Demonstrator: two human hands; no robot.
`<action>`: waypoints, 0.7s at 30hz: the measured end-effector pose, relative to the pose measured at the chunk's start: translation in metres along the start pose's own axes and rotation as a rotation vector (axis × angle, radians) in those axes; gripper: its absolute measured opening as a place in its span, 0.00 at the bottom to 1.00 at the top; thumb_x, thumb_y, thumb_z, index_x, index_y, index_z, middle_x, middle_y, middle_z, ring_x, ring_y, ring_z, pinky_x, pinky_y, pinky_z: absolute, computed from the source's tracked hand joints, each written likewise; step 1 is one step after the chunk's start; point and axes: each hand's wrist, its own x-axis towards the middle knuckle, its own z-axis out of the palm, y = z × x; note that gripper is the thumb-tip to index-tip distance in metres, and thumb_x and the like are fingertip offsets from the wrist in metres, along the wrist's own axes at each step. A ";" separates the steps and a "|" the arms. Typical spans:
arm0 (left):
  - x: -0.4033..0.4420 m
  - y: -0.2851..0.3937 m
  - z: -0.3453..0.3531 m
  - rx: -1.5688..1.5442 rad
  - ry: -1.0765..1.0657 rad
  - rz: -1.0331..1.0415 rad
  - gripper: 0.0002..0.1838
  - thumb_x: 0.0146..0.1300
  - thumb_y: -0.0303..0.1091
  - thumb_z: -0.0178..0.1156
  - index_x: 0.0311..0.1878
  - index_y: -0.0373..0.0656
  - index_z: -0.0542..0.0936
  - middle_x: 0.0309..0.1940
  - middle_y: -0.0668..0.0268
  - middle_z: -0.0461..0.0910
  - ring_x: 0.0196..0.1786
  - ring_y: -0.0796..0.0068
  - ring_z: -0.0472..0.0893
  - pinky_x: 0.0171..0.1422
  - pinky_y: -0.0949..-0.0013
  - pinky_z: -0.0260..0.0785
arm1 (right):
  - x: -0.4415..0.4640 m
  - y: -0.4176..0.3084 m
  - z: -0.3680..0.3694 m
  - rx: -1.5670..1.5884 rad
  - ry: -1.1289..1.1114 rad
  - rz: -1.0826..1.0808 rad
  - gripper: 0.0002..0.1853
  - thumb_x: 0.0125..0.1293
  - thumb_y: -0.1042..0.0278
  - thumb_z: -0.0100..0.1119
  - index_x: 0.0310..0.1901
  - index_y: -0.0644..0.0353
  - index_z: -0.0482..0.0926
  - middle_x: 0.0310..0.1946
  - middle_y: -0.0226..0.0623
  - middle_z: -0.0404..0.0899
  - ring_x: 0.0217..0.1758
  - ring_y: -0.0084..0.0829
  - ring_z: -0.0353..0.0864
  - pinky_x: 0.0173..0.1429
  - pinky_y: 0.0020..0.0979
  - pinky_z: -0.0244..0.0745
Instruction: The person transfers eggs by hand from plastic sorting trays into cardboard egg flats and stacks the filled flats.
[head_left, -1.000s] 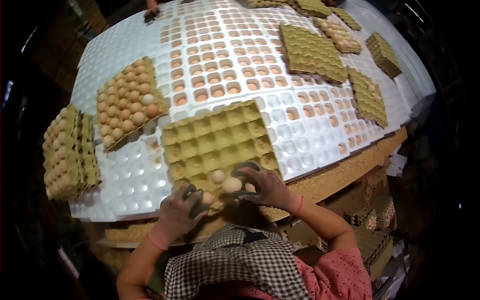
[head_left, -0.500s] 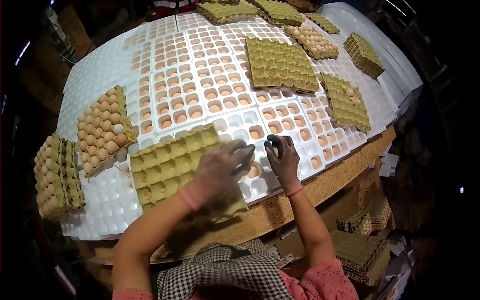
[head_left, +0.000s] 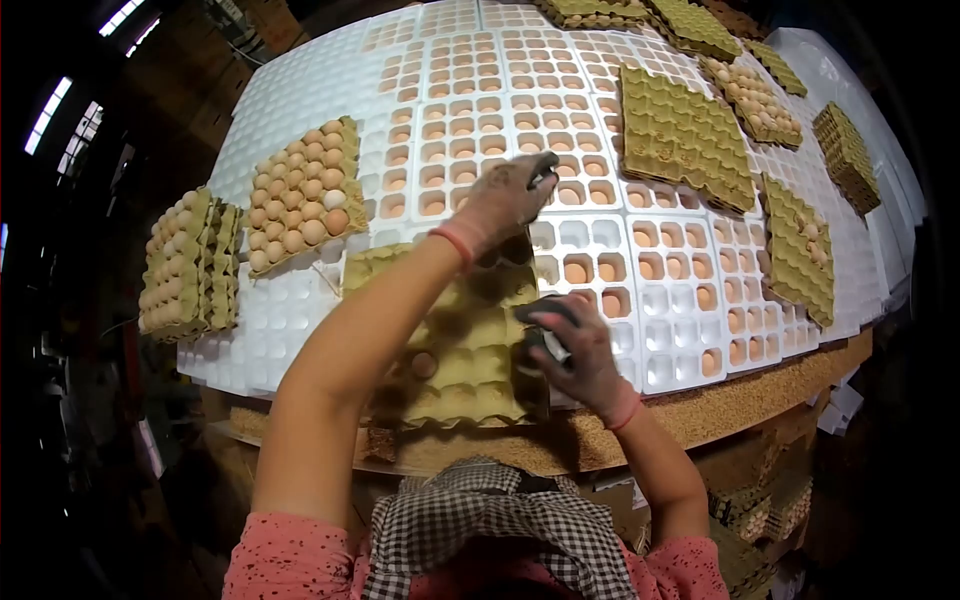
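Note:
My left hand (head_left: 512, 198) reaches over the white foam egg trays, its dark-tipped fingers curled together; whatever they may hold is hidden. Nearer to me, my right hand (head_left: 582, 352) hovers at the right edge of a yellowish pulp egg tray (head_left: 480, 370), thumb and fingers apart and somewhat blurred. One brown egg (head_left: 424, 365) shows in that pulp tray, which my left forearm partly covers. Just beyond my right hand, a foam tray (head_left: 574, 235) has several bare cells and a few eggs (head_left: 610, 268) in others.
On the left stand a full pulp tray of eggs (head_left: 300, 200) and a stack of filled trays (head_left: 185, 265). Empty pulp trays (head_left: 685, 140) lie stacked at the right, with a partly filled tray (head_left: 800, 245) beyond. The wooden table edge (head_left: 690, 425) runs in front of me.
The view has shifted. My left hand has moved away from me, over the foam trays; my right hand has come back towards the pulp tray. Another egg shows in the nearby foam tray.

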 end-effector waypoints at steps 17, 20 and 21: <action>-0.384 -0.297 -0.050 0.181 0.383 -0.383 0.26 0.74 0.37 0.52 0.70 0.35 0.66 0.68 0.55 0.68 0.70 0.60 0.67 0.74 0.61 0.60 | -0.070 0.225 -0.186 0.061 1.146 0.579 0.20 0.71 0.73 0.54 0.63 0.64 0.68 0.52 0.36 0.74 0.50 0.28 0.75 0.55 0.28 0.73; -0.336 -0.143 -0.037 0.120 -0.001 -0.477 0.26 0.75 0.40 0.48 0.69 0.34 0.67 0.66 0.52 0.70 0.66 0.59 0.70 0.71 0.61 0.62 | -0.107 0.265 -0.248 -0.709 0.914 0.728 0.26 0.67 0.69 0.59 0.65 0.62 0.67 0.61 0.53 0.69 0.64 0.49 0.68 0.68 0.41 0.65; -0.370 -0.198 -0.020 0.831 0.056 0.141 0.25 0.76 0.41 0.47 0.68 0.33 0.68 0.65 0.50 0.71 0.64 0.58 0.71 0.69 0.61 0.63 | -0.096 0.258 -0.250 -0.896 0.911 0.683 0.27 0.67 0.66 0.59 0.66 0.61 0.65 0.62 0.56 0.68 0.66 0.52 0.66 0.69 0.44 0.63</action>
